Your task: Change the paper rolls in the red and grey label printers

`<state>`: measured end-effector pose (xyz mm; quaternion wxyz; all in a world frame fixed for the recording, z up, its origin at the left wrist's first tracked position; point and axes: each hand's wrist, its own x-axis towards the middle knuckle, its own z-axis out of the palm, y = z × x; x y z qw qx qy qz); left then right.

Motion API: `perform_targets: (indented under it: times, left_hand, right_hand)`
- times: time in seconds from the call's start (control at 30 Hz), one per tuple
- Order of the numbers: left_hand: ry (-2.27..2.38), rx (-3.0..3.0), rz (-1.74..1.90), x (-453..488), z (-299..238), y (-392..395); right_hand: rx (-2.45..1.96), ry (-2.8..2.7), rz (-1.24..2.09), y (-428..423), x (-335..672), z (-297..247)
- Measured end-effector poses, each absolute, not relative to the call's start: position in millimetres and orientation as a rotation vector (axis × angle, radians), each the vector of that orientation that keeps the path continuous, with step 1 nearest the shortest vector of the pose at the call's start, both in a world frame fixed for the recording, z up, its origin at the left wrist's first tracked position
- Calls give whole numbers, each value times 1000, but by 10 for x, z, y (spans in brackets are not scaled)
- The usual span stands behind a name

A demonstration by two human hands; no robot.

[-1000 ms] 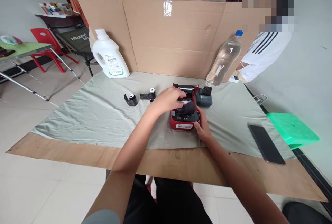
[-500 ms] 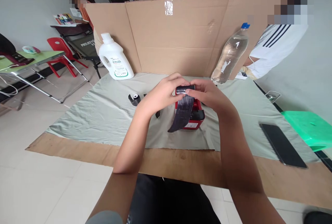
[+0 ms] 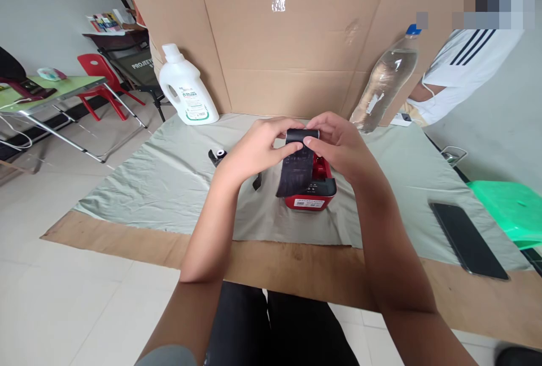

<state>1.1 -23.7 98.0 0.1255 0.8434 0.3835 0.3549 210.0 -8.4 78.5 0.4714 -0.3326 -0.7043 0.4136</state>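
A roll of black ribbon (image 3: 302,135) is held up between my two hands, with a wide loose strip hanging down toward me. My left hand (image 3: 266,144) grips its left end, the thumb lying across the strip. On the right end, my right hand (image 3: 337,141) pinches the roll with thumb and fingers. Below and partly behind the strip stands an open red-and-black device (image 3: 324,190) with a white label on its front; the strip hides part of its inside. Left of my left hand lie a small black roll with a white core (image 3: 221,154) and a black scrap (image 3: 257,181).
A white detergent bottle (image 3: 188,86) and a clear water bottle (image 3: 387,81) lean against a cardboard screen (image 3: 292,38). A phone (image 3: 468,240) lies at the right on the cloth-covered table. Beyond the right edge is a green stool (image 3: 506,205). People are behind the screen.
The roll has turned and its hanging strip is pulled flatter and shorter, showing more of the red device's front. Both hands stay on the roll. The camera view has tilted slightly downward.
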Motion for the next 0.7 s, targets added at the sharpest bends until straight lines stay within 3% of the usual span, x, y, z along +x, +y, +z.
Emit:
perform_targets:
  times: [0.7]
  left_hand:
    - [1133,2163,1217,23,963,-243]
  right_hand:
    - [-851,-1559,1114,-107,2011,778]
